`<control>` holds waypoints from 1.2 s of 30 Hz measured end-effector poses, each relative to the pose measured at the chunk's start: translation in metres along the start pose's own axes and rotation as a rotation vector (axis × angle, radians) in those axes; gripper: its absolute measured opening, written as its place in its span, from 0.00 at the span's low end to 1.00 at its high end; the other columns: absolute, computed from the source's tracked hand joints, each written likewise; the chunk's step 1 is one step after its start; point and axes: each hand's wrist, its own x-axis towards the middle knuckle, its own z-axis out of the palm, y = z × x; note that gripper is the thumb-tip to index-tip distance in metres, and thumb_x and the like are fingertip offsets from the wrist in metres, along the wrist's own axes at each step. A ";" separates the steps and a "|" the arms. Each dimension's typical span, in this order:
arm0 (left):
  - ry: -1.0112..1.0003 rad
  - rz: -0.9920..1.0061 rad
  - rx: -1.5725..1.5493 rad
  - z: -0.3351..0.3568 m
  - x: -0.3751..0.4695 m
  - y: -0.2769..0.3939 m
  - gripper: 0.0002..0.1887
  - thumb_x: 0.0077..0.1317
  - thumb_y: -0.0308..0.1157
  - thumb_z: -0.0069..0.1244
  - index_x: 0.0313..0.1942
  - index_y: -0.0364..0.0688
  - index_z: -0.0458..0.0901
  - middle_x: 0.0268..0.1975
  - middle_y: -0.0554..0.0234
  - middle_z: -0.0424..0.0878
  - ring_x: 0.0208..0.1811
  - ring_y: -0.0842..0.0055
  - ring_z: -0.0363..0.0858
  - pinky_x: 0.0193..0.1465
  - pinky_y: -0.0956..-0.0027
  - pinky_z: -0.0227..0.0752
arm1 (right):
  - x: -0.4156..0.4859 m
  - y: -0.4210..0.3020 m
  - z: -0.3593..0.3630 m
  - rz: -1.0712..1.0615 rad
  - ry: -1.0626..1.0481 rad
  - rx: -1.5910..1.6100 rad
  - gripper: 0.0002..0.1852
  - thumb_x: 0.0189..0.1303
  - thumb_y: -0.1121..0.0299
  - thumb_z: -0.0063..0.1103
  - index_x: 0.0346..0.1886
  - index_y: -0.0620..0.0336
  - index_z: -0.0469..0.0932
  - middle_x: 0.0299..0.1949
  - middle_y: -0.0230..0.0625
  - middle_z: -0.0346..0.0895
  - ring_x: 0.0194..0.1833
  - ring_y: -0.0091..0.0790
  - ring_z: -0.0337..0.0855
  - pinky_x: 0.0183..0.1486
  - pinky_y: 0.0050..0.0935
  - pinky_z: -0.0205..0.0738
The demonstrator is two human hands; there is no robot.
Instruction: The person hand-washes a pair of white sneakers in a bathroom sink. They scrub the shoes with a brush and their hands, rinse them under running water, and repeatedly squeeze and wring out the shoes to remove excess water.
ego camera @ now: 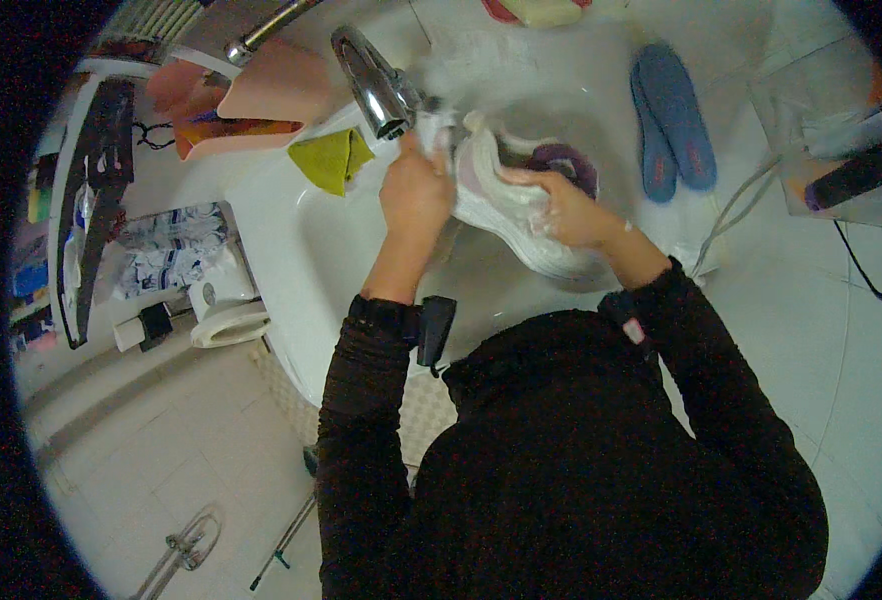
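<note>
A white sneaker (512,217) is held over the washbasin (340,247), its sole edge towards me. Purple lining (567,163) shows at the shoe's opening. My right hand (572,210) grips the shoe, thumb on the near side, with bits of white foam near the wrist. My left hand (417,184) is curled beside the other end of the shoe, just below the chrome faucet (370,82). Something whitish and blurred lies at its fingers; whether it holds this cannot be made out.
A yellow-green cloth (331,161) lies on the basin's left rim. Two blue insoles (673,120) rest to the right, near a pale cable (737,206) and a clear box (823,184) with a dark bottle-like item. Pink holders (261,97) stand at back left.
</note>
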 end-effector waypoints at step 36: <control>-0.246 0.278 0.094 -0.006 -0.039 0.054 0.21 0.66 0.44 0.47 0.44 0.32 0.65 0.24 0.36 0.78 0.27 0.45 0.80 0.27 0.49 0.73 | 0.039 -0.032 0.035 0.096 0.835 1.307 0.16 0.70 0.59 0.45 0.51 0.60 0.72 0.45 0.39 0.77 0.44 0.36 0.79 0.46 0.38 0.76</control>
